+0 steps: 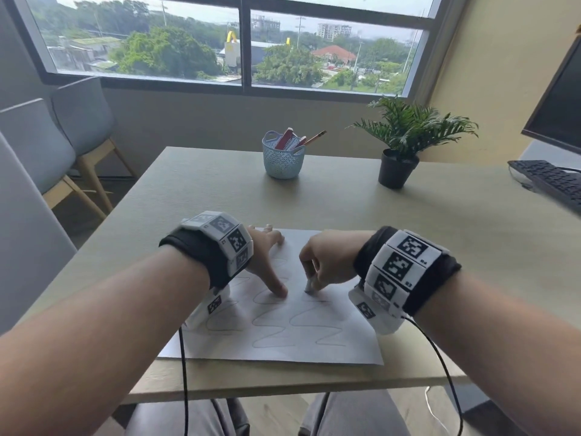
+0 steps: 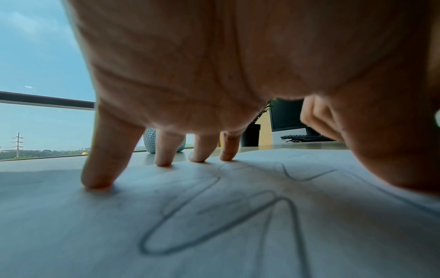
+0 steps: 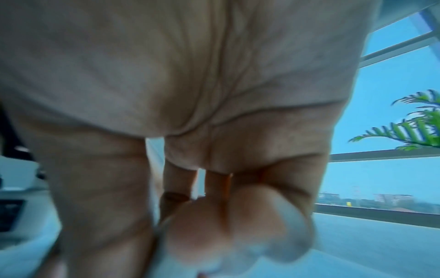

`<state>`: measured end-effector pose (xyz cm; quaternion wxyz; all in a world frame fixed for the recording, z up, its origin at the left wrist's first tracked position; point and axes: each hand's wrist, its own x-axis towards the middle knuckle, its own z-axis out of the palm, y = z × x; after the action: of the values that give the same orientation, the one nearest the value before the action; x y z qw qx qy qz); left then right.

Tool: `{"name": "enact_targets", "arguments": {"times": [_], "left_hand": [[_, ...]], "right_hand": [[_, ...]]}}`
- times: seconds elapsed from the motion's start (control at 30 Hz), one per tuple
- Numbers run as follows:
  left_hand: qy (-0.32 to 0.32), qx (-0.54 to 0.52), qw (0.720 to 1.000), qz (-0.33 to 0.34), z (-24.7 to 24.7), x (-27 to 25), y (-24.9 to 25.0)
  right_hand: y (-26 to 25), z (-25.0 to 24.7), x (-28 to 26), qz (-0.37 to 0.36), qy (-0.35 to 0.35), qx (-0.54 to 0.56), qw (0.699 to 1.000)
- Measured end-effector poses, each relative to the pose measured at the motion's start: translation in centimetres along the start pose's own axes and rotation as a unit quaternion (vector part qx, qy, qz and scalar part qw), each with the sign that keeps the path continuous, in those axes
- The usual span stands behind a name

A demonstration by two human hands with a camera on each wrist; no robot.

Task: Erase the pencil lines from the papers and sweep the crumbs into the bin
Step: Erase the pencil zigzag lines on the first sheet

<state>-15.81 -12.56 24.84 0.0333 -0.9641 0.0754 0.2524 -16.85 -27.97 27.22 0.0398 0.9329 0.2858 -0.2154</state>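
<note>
A white sheet of paper [image 1: 283,341] with wavy pencil lines lies near the table's front edge. My left hand [image 1: 267,262] is spread flat on it, straight fingers [image 2: 164,150] pressing the paper [image 2: 214,235] down. My right hand [image 1: 323,262] pinches a small pale eraser [image 1: 309,286] with curled fingers, its tip touching the paper on a faint line right of my left thumb. In the right wrist view the curled fingers [image 3: 238,225] fill the picture and blur hides the eraser. No crumbs or bin can be made out.
A light blue basket [image 1: 283,160] with pencils and red items stands at the table's far middle. A potted plant [image 1: 397,152] sits to its right. A keyboard [image 1: 553,184] and monitor [image 1: 559,108] are at the far right. Chairs [image 1: 63,146] stand on the left.
</note>
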Motion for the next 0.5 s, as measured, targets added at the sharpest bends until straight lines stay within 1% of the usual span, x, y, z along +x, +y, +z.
{"name": "enact_targets", "arguments": {"times": [0.07, 0.13, 0.23, 0.27, 0.33, 0.43, 0.5], "left_hand": [[0.000, -0.001, 1.000, -0.002, -0.1, -0.1, 0.0], [0.003, 0.000, 1.000, -0.001, -0.1, -0.2, 0.1], [0.006, 0.001, 1.000, 0.004, -0.1, -0.3, 0.2], [0.006, -0.001, 1.000, 0.004, -0.1, -0.3, 0.1], [0.004, -0.005, 1.000, 0.003, -0.1, -0.2, 0.1], [0.002, -0.010, 1.000, 0.002, -0.1, -0.2, 0.0], [0.002, -0.011, 1.000, 0.002, -0.2, -0.3, 0.1]], "right_hand": [[0.0, -0.1, 0.1, 0.006, 0.004, -0.002, 1.000], [-0.5, 0.5, -0.1, -0.014, 0.015, -0.020, 1.000], [-1.4, 1.2, -0.7, -0.048, -0.010, -0.015, 0.999], [-1.4, 1.1, -0.7, -0.048, -0.019, -0.008, 0.999], [-1.1, 0.6, -0.4, -0.025, -0.021, -0.002, 0.999], [-0.7, 0.0, 0.3, 0.001, 0.004, -0.022, 1.000], [-1.1, 0.3, 0.3, -0.007, 0.017, -0.048, 0.999]]}}
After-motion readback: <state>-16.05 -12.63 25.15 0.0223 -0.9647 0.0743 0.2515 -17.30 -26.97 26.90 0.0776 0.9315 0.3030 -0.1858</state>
